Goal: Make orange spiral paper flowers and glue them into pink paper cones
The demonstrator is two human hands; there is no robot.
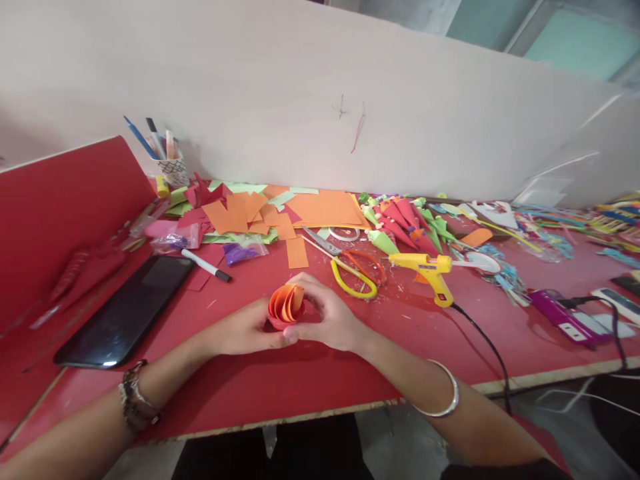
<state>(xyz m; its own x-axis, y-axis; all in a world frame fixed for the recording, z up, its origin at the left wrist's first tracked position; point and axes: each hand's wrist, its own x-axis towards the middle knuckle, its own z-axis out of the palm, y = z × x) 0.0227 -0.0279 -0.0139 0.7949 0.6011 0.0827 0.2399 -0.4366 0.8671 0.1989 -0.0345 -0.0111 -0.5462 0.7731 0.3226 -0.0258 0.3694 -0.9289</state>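
Between my two hands, just above the red table, is a rolled paper piece (286, 305), orange in curled layers inside and red around the base. My left hand (247, 328) closes on its left side, the fingertips partly hidden behind it. My right hand (330, 313) curves around the other side, thumb at the front near the left thumb and fingers at the back rim. Beyond the right hand lie scissors (354, 283) with one yellow and one orange handle loop. A yellow glue gun (425, 270) rests farther right, its nozzle pointing left.
A black phone (127, 310) and a white marker (206, 265) lie to the left. Behind are orange paper pieces (240, 212), a pen cup (173, 170) and a heap of red and green paper cones (400, 220). A purple power strip (570, 317) with cords sits at the right.
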